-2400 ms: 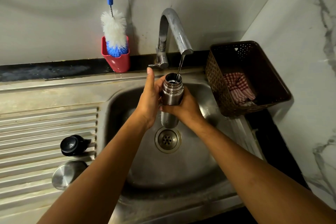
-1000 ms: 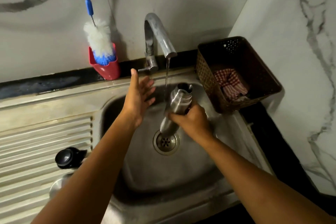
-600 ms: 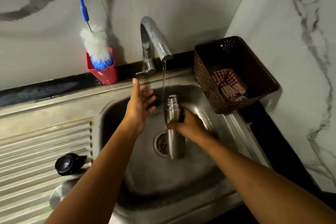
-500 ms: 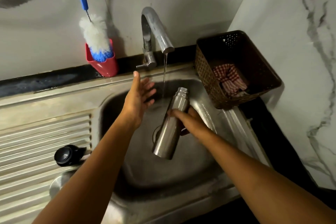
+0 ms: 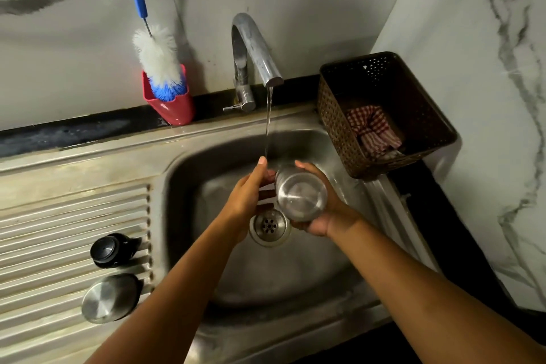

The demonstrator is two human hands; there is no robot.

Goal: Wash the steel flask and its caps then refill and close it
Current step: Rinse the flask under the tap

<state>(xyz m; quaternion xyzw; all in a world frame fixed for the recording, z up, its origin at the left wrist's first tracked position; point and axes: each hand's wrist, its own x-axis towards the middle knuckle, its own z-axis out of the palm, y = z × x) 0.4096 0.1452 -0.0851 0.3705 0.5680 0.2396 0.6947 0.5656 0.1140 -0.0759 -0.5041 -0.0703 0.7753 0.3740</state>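
Observation:
My right hand (image 5: 322,210) grips the steel flask (image 5: 300,196) over the sink basin (image 5: 206,165), its round base turned toward me and its mouth pointing away, hidden. My left hand (image 5: 249,192) lies against the flask's left side with straight fingers, the fingertips under the running water from the tap (image 5: 254,50). A black inner cap (image 5: 110,250) and a steel outer cap (image 5: 107,298) lie on the ribbed drainboard (image 5: 59,230) at the left.
A red cup (image 5: 171,106) holding a blue-and-white bottle brush (image 5: 159,65) stands behind the sink on the left. A brown basket (image 5: 413,109) with a checked cloth (image 5: 372,130) sits at the right. The drain (image 5: 269,226) lies below my hands. Marble walls close the back and right.
The flask has tipped over from mouth-up to base toward me, mouth pointing away. My left hand has moved in from beside the stream to touch the flask.

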